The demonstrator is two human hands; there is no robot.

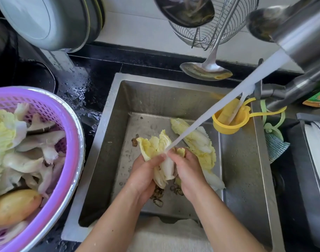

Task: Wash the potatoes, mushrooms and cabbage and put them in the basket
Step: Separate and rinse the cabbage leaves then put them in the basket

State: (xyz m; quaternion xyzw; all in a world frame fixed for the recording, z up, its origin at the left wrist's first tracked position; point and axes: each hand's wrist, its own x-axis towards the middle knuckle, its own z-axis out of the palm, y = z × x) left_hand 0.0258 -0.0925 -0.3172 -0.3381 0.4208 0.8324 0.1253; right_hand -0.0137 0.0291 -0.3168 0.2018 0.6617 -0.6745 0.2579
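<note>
Steel sink [246,160], tap running: cabbage piece [162,157] held under the stream.
Left hand [144,175] and right hand [187,171] both grasp it over the basin; more cabbage leaves [197,140] lie behind. Purple basket [64,124] on left counter holds cabbage, mushrooms [37,142], potato [15,206].

We see only part of the purple basket [52,113], cut off by the left and bottom edges, well to the left of the sink [246,160]. In it, the potato [13,206] is partly buried under mushrooms [39,142]. Over the sink, the left hand [144,173] and right hand [188,170] cover the stalk of the cabbage piece [164,160] they grip. Dark scraps [158,196] on the sink floor are too small to identify. The faucet [301,39], right of the sink, runs out of view.
</note>
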